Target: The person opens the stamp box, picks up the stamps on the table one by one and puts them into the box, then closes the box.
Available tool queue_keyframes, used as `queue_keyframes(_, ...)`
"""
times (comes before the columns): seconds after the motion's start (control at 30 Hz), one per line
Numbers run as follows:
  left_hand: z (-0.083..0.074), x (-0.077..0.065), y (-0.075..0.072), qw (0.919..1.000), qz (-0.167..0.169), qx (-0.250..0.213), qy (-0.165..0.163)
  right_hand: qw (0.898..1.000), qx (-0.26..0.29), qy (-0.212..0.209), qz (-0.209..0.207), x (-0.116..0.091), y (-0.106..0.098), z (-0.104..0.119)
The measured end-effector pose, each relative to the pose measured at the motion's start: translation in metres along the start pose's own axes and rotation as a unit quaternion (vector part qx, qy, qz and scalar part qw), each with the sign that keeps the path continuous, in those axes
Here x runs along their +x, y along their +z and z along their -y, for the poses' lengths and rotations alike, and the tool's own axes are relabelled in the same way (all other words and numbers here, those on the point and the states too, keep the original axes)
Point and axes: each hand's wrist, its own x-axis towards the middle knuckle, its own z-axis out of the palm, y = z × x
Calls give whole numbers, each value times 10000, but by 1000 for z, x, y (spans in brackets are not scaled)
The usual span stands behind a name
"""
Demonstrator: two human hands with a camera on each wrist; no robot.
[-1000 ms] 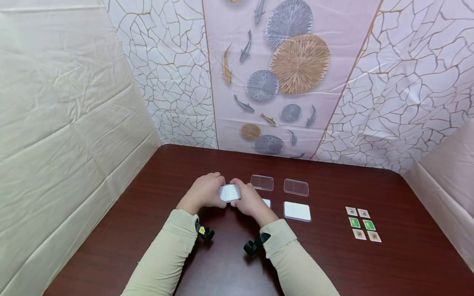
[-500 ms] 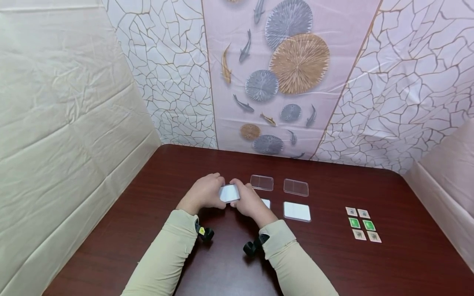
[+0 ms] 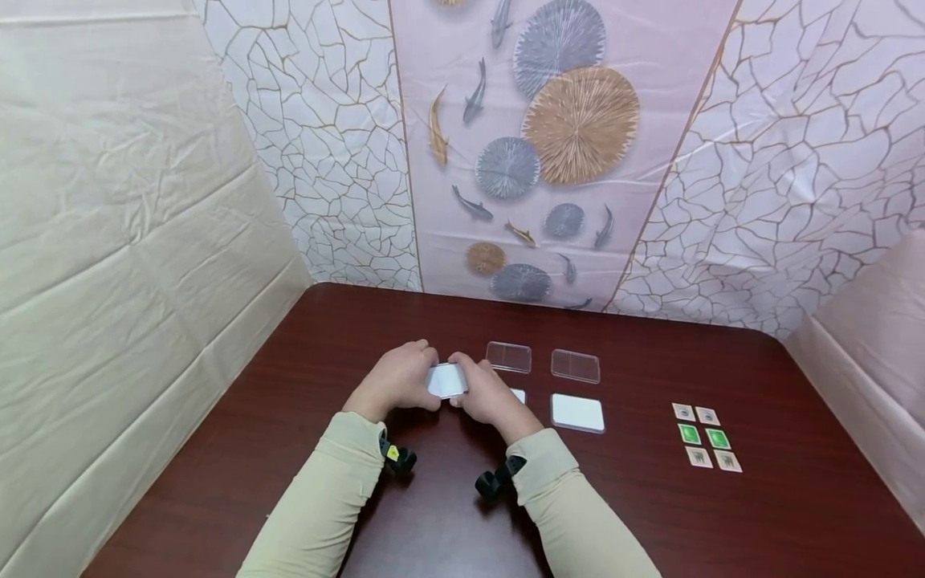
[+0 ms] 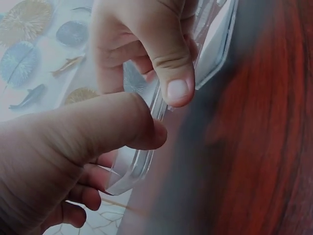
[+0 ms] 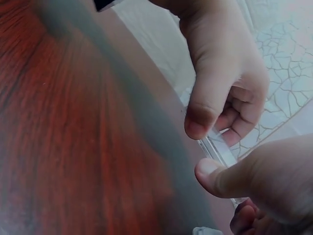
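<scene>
Both hands pinch one small clear plastic case with something white inside, held up in front of the person. The left hand grips its left end, and the right hand has the right end. In the left wrist view the left thumb lies along the narrow edge of the case, its fingers behind. From the right wrist, the right thumb presses that same kind of narrow edge, near the left thumb. Fingers and palms cover both ends of the case.
Beyond the right hand lie two clear plastic covers. Nearer are a white-filled case and another white piece, partly hidden by that hand. Several small square tiles, some green, lie on the right of the dark wooden table. Cloth walls surround it.
Both hands keep their grip and almost the same place. The case has tilted slightly, and the line seen across its face one second ago no longer shows.
</scene>
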Motion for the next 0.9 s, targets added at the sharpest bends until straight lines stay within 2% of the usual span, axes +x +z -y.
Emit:
queue_keyframes(0.2, -2, 0, -4, 9999, -109, -33, -63, 9999, 128, -77, 18, -1, -7, -1)
queue_keyframes(0.43, 0, 1, -2, 9999, -152, -56, -40, 9999, 12, -129, -34, 0, -5, -1)
queue_keyframes(0.73, -1, 1, -2, 9988, -47, -479, -91, 9996, -117, -167, -172, 1, 0, -5)
queue_keyframes(0.9, -2, 1, 0, 9975, 223, -604, -295, 9995, -197, -246, -62, 0, -1, -5)
